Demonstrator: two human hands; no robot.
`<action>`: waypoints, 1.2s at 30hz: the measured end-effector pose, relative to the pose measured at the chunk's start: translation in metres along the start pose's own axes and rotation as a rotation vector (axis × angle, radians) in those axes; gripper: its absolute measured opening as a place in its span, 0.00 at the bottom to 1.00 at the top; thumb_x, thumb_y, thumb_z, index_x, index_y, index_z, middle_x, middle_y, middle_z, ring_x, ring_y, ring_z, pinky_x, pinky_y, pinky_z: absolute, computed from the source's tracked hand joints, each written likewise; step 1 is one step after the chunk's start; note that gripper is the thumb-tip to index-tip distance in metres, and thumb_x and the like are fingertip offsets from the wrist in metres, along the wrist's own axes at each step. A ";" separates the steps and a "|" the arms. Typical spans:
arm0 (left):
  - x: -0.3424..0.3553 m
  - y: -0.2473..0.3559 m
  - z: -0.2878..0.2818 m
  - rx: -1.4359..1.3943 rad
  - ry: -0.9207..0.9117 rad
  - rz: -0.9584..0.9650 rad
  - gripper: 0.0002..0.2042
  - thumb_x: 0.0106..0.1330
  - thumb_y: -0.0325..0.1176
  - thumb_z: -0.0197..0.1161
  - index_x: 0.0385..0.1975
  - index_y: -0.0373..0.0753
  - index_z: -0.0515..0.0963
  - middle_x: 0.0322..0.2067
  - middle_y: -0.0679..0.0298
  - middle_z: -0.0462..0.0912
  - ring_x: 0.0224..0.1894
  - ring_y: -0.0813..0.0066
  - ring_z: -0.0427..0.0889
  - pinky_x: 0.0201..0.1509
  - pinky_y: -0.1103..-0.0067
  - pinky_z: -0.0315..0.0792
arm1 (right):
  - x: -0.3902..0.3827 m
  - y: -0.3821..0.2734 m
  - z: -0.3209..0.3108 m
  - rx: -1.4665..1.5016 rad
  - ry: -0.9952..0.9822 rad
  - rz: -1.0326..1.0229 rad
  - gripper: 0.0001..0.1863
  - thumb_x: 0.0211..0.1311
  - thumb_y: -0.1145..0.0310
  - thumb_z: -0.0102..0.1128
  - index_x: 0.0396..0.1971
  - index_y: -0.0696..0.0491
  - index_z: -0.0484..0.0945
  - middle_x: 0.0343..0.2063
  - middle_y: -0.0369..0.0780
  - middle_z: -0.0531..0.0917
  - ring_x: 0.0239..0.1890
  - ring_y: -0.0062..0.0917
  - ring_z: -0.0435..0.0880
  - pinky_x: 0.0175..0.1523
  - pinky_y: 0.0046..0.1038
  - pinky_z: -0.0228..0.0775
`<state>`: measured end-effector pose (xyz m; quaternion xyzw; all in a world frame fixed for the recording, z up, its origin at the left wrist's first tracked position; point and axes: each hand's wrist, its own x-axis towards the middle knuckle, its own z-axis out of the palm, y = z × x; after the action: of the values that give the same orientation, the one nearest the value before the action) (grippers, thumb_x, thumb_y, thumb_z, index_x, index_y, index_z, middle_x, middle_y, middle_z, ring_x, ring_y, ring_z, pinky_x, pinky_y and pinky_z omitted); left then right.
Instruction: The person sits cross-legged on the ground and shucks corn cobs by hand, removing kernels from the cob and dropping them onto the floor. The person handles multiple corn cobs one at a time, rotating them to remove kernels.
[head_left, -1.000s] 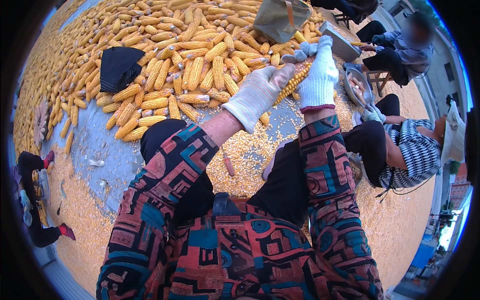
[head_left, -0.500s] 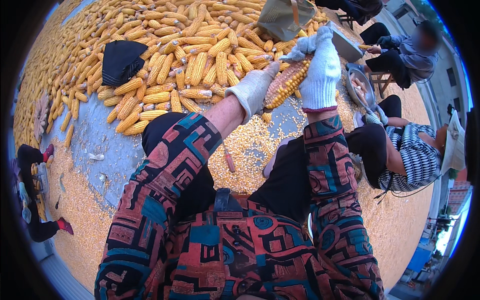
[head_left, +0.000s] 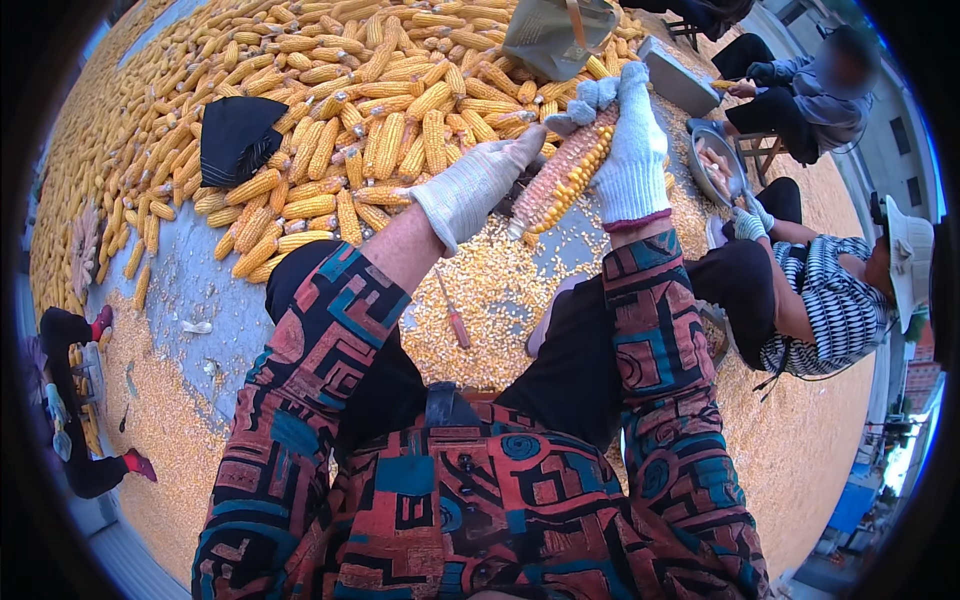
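My right hand (head_left: 625, 140), in a white knit glove with grey fingertips, grips a corn cob (head_left: 565, 170) partly stripped of kernels, slanting down to the left. My left hand (head_left: 485, 180), in a pale striped glove, is closed just left of the cob; a dark brown thing shows by its curled fingers, too hidden to make out. Beyond both hands lies a heap of yellow cobs (head_left: 380, 100). Below them, loose kernels (head_left: 500, 310) spread over a grey surface around a red-handled tool (head_left: 458, 325) between my legs.
A khaki bag (head_left: 550, 30) and black cloth (head_left: 235, 140) sit on the heap. Right are a grey block (head_left: 675, 80), a metal bowl (head_left: 705, 140) of pale cobs, a seated person (head_left: 820, 100) and another in patterned top (head_left: 820, 310). A person's legs (head_left: 70, 400) show at left.
My left hand has drawn down and left, off the cob it overlapped a second ago, uncovering more of its bare side. The nearby person at right has shifted their gloved hands slightly.
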<state>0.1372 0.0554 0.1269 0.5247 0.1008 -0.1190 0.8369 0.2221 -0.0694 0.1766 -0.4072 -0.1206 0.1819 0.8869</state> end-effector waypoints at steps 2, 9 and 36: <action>-0.013 -0.001 0.009 0.016 -0.118 0.074 0.23 0.69 0.54 0.51 0.43 0.36 0.75 0.29 0.66 0.80 0.27 0.81 0.79 0.30 0.84 0.73 | 0.004 0.003 -0.006 0.003 -0.021 -0.015 0.27 0.66 0.43 0.47 0.24 0.54 0.72 0.24 0.41 0.76 0.23 0.28 0.77 0.33 0.44 0.80; -0.051 -0.003 0.004 -0.095 -0.005 0.024 0.24 0.72 0.54 0.42 0.40 0.37 0.74 0.21 0.68 0.75 0.14 0.83 0.71 0.14 0.87 0.63 | -0.010 0.023 0.004 -0.167 -0.014 0.121 0.30 0.69 0.44 0.42 0.37 0.61 0.74 0.32 0.44 0.81 0.31 0.31 0.83 0.38 0.32 0.79; -0.108 -0.115 -0.026 -0.263 0.182 -0.206 0.28 0.68 0.62 0.41 0.39 0.40 0.73 0.16 0.69 0.71 0.09 0.85 0.62 0.10 0.88 0.52 | -0.134 0.127 -0.060 -0.541 0.034 0.482 0.11 0.67 0.65 0.48 0.33 0.57 0.75 0.19 0.35 0.75 0.15 0.16 0.73 0.20 0.19 0.67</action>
<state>-0.0021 0.0409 0.0492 0.4062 0.2438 -0.1420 0.8692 0.0939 -0.0899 0.0324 -0.6470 -0.0501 0.3405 0.6804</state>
